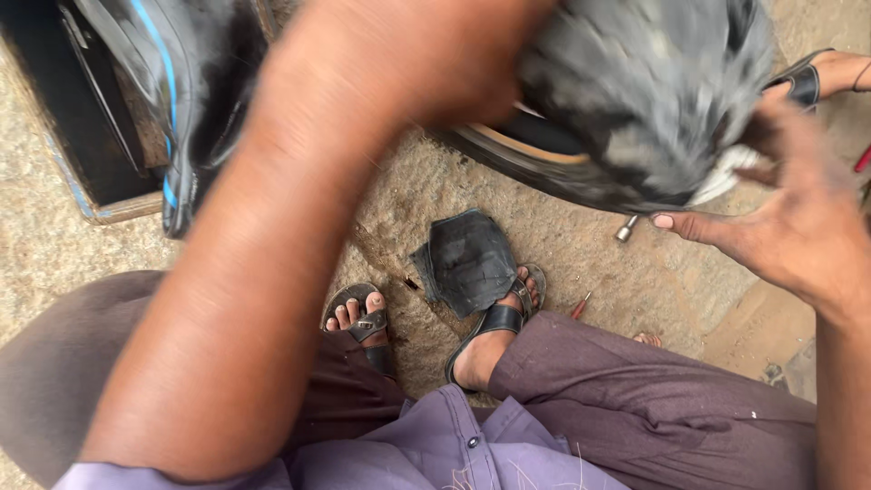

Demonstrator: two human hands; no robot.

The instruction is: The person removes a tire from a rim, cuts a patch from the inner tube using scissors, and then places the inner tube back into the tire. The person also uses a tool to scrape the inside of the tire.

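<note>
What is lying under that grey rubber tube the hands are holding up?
Under the grey tube a black tyre with a tan inner edge lies on stony ground. The tube covers most of the tyre.

No packages, labels, signs or screens anywhere in view here, just bare sandy ground, rubber bits, feet.

The left hand is blurred and cut off by the top edge; the grey cloth is smeared; the tyre is largely hidden behind it
</note>
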